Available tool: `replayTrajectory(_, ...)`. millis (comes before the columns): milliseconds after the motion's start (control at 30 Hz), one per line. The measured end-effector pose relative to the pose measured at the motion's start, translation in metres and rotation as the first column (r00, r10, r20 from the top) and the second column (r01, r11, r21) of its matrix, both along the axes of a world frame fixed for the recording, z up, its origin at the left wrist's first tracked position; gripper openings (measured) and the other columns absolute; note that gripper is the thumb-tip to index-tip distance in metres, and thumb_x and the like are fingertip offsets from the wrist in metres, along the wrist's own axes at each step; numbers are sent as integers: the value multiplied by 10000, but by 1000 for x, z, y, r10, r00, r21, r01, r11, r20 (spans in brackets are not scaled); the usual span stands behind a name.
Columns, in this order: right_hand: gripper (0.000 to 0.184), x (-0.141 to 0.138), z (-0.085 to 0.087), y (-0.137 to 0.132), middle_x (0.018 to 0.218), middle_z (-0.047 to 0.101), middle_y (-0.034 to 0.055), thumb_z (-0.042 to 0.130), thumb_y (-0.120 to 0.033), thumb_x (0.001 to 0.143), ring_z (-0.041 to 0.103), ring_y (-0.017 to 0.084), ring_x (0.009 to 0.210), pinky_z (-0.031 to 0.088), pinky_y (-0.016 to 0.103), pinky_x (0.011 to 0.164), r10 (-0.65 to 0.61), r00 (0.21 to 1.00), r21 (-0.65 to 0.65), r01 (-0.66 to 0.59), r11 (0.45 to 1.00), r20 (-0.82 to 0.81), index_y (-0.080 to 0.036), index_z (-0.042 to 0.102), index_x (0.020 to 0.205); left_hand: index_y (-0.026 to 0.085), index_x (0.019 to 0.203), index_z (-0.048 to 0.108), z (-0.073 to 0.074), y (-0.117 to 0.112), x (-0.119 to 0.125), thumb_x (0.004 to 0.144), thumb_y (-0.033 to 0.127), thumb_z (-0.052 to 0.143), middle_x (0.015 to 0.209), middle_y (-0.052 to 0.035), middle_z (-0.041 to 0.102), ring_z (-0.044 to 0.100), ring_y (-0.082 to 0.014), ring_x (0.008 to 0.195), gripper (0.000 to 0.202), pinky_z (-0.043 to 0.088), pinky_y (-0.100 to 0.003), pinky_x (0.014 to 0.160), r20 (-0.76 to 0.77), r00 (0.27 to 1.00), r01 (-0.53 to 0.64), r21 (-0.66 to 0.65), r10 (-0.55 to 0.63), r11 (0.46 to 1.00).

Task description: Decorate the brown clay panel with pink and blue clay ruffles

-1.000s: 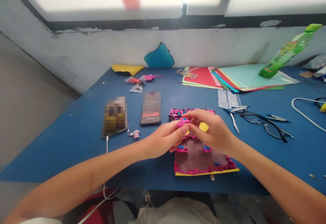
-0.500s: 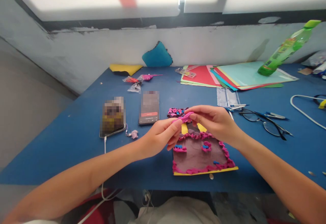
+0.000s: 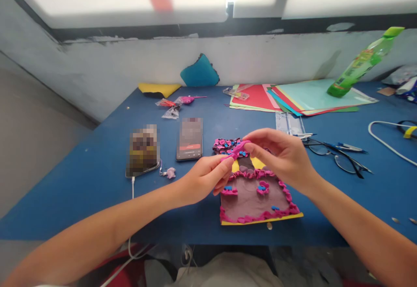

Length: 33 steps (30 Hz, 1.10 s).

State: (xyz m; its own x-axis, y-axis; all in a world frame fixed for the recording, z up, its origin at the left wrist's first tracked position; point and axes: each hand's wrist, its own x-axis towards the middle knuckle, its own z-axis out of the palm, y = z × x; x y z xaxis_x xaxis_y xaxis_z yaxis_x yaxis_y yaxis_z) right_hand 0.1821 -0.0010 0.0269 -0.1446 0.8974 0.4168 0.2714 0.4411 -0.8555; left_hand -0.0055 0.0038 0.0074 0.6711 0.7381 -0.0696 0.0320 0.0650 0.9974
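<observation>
My left hand and my right hand pinch the two ends of a small strip of pink clay and hold it stretched between their fingertips, just above the blue table. Under the hands lies a yellow card covered with brownish clay, edged with pink clay frills and dotted with blue bits. A patch of pink and blue clay pieces sits at the card's far end.
Two phones lie to the left, one on a white cable. Glasses, a clear ruler and a pen are on the right. Coloured paper sheets and a green bottle are at the back right.
The hands have lifted slightly and drawn apart, pulling the pink clay from a lump into a thin strip. More of the clay card shows beneath them.
</observation>
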Motion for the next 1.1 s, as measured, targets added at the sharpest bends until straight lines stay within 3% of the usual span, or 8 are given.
replayTrajectory(200,35,-6,-1,-7,705,692,4,610,-172,824,603,85,587,498,188,549,41,973,175,-82,981,228,-167,644,832,183,646,395,-2,1,-1,872,496,455,530,65,338,344,-73,465,391,353,-217,425,40,999,13,-37,-12,999)
replayTrajectory(333,26,-6,-5,-6,722,684,11,620,-169,825,593,81,612,494,181,580,60,964,213,-118,970,258,-156,638,838,179,670,404,-6,3,-4,869,465,421,550,55,374,351,-75,464,349,355,-226,436,88,995,47,-51,-42,998)
replayTrajectory(433,40,-6,-8,-7,728,665,15,612,-168,834,593,86,638,493,182,585,90,964,223,-147,964,249,-153,635,863,172,728,441,-7,3,-4,879,489,443,540,65,379,358,-76,466,352,348,-222,442,58,995,76,13,-76,997)
replayTrajectory(533,177,-6,-12,-6,856,666,48,567,-132,837,608,110,724,514,214,631,90,961,213,-148,966,263,-163,631,999,165,745,469,-8,1,-4,905,476,453,515,71,385,371,-73,463,351,341,-216,454,-32,998,61,126,-58,990)
replayTrajectory(600,249,-5,-13,-5,957,672,76,520,-117,846,626,131,822,526,240,700,154,948,156,-203,967,277,-163,622,1069,168,703,456,-8,0,-3,926,461,421,507,68,388,378,-70,461,371,343,-215,463,-56,998,37,161,-28,986)
replayTrajectory(733,252,-3,-11,-4,969,686,84,461,-231,910,637,156,903,529,266,744,329,929,-100,-316,943,171,-156,635,1077,176,655,413,-8,0,-4,943,445,386,518,65,383,376,-66,467,395,347,-211,467,-29,999,22,156,-18,988)
replayTrajectory(967,307,-4,-4,-4,907,691,67,547,-409,870,650,174,837,528,278,710,364,928,-398,-365,842,-80,-153,667,988,185,606,381,-1,-1,-5,948,414,349,480,58,393,396,-65,429,412,335,-202,437,-116,992,66,180,-45,982)
replayTrajectory(1100,307,-5,-3,-4,864,689,58,558,-428,860,652,173,819,522,285,717,358,926,-445,-372,815,-119,-150,671,920,187,587,372,1,-2,-5,954,377,327,439,67,377,383,-60,391,416,299,-198,411,-174,982,105,212,-69,972)
